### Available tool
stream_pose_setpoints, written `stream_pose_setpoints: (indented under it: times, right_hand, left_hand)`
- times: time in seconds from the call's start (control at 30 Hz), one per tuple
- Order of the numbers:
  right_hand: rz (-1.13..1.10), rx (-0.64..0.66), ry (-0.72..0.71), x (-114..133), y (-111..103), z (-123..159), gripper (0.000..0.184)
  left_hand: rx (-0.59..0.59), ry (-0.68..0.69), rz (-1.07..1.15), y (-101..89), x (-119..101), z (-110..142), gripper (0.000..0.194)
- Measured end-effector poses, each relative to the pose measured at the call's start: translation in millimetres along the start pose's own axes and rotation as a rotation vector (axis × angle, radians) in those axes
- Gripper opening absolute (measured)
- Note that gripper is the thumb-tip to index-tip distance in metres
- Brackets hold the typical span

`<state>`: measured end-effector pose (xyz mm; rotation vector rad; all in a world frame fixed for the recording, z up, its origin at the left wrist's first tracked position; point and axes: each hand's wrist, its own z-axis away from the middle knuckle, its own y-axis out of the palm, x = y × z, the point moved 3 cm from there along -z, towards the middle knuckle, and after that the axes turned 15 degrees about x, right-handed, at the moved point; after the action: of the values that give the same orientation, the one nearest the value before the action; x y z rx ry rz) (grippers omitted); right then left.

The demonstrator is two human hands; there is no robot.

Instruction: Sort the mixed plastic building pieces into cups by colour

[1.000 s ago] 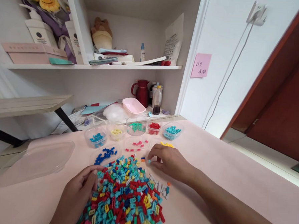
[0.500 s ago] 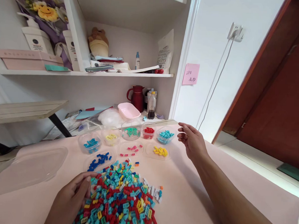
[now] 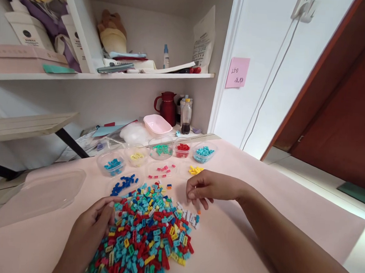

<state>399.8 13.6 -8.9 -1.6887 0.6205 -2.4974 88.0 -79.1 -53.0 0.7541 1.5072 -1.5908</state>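
A heap of small toy building bricks (image 3: 148,232) in mixed colours lies on the pink table cover. At its left edge rests my left hand (image 3: 92,225), thumb against curled fingers; whether a brick is inside is hidden. Over the heap's far right side hangs my right hand (image 3: 209,186), fingers bent downward and apart, with nothing visible in them. White bricks (image 3: 189,214) lie just below it. Behind its knuckles are yellow bricks (image 3: 196,170), partly covered by the hand. Dark blue bricks (image 3: 125,184) and pink bricks (image 3: 162,171) sit on clear lids beyond the heap.
Clear tubs hold blue bricks (image 3: 113,165), pale yellow bricks (image 3: 136,157), green bricks (image 3: 161,149), red bricks (image 3: 182,148) and light blue bricks (image 3: 204,152). A large clear lid (image 3: 44,196) lies left. Behind stand a pink basin (image 3: 157,125), red jug (image 3: 168,109) and bottle (image 3: 186,118).
My right hand has come from beside the light blue tub, moving left and toward me over the heap's edge; its fingers now point down. My left hand stays at the heap. The view has tilted downward.
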Motion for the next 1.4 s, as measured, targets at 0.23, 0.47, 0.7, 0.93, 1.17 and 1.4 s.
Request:
stream_pose_setpoints:
  times: [0.23, 0.47, 0.7, 0.93, 1.17, 1.4]
  right_hand:
    - [0.006, 0.368, 0.16, 4.7, 19.4, 12.0, 0.03]
    - [0.0, 0.344, 0.212, 9.3, 31.2, 11.3, 0.02]
    - [0.156, -0.052, -0.117, 15.8, 17.1, -6.9, 0.022]
    - [0.124, -0.37, 0.015, 10.6, -1.1, 2.8, 0.017]
    - [0.629, -0.332, 0.25, -0.3, 6.2, -9.8, 0.011]
    - [0.653, -0.32, 0.28, -0.5, 11.1, -18.5, 0.021]
  left_hand:
    - [0.006, -0.024, 0.03, 1.7, -1.7, 0.7, 0.049]
    - [-0.001, -0.008, 0.084, 2.4, -1.7, 1.2, 0.05]
    - [0.011, 0.003, 0.055, 1.7, -5.3, 2.6, 0.048]
    - [0.0, -0.011, 0.055, 1.4, -3.9, 2.2, 0.048]
    - [0.015, -0.025, 0.029, 1.6, -4.9, 3.9, 0.047]
    - [-0.01, -0.014, -0.003, 2.3, -7.8, 4.4, 0.043]
